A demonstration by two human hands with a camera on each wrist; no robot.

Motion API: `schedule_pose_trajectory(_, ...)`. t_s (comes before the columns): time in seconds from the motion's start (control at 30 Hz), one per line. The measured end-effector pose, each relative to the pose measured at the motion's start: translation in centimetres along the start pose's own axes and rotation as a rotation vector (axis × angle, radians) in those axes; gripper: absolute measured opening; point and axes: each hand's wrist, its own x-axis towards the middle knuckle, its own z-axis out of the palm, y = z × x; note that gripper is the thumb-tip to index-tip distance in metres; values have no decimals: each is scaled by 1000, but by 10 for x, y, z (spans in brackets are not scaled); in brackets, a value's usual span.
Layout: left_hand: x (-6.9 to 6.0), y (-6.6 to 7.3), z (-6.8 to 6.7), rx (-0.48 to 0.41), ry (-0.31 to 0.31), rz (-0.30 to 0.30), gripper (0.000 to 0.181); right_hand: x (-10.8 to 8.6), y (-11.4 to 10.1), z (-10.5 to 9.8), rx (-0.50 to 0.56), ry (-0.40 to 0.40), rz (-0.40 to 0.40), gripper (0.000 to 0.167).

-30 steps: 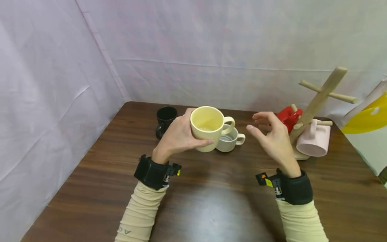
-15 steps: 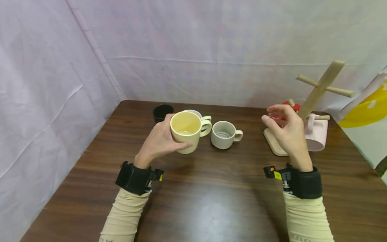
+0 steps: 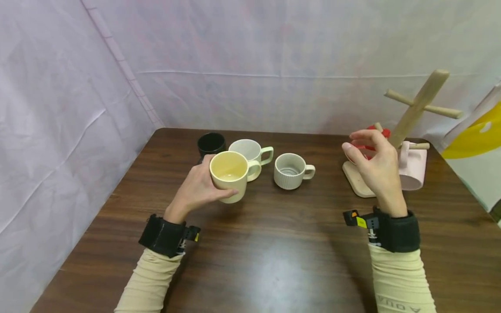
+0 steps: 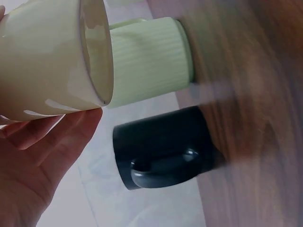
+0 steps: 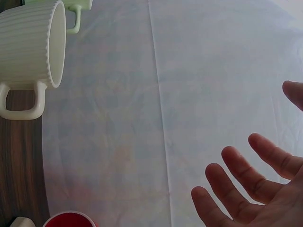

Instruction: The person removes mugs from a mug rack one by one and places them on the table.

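My left hand (image 3: 197, 184) grips a yellow mug (image 3: 235, 184) round its body, its handle pointing right. In the left wrist view the yellow mug (image 4: 38, 61) is tilted, with fingers under its side. Behind it on the table stand a pale green-white mug (image 3: 250, 150) and a black mug (image 3: 211, 142), both partly covered in the head view. A ribbed white cup (image 3: 288, 174) stands to their right. My right hand (image 3: 377, 169) is raised, fingers loosely bent and holding nothing, in front of a red mug (image 3: 385, 132) on the wooden rack (image 3: 416, 104).
A pink mug (image 3: 414, 167) hangs on the rack's right side, and the rack's base (image 3: 357, 180) rests on the table (image 3: 266, 243) at the right. White cloth (image 3: 250, 52) hangs behind the table. Something yellow (image 3: 475, 137) is beyond the right edge.
My left hand has moved left with the yellow mug, away from the ribbed white cup, uncovering more of the green-white mug. My right hand has moved slightly right, now overlapping the red mug.
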Motion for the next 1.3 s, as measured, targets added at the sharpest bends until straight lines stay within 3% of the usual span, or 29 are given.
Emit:
schedule_pose_trajectory(0.3,-9,-14,0,-31,33,-34,87,2,-1,0,8,25,17,29)
schedule_pose_trajectory(0.57,-19,-27,-2,-13,47,-91,87,1,-1,1,72,42,20,17)
schedule_pose_trajectory(0.9,-27,-43,-6,11,8,-160,84,2,0,-1,152,29,50,12)
schedule_pose_trajectory(1.3,-30,-52,-7,36,-27,-209,83,1,2,-4,284,36,71,17)
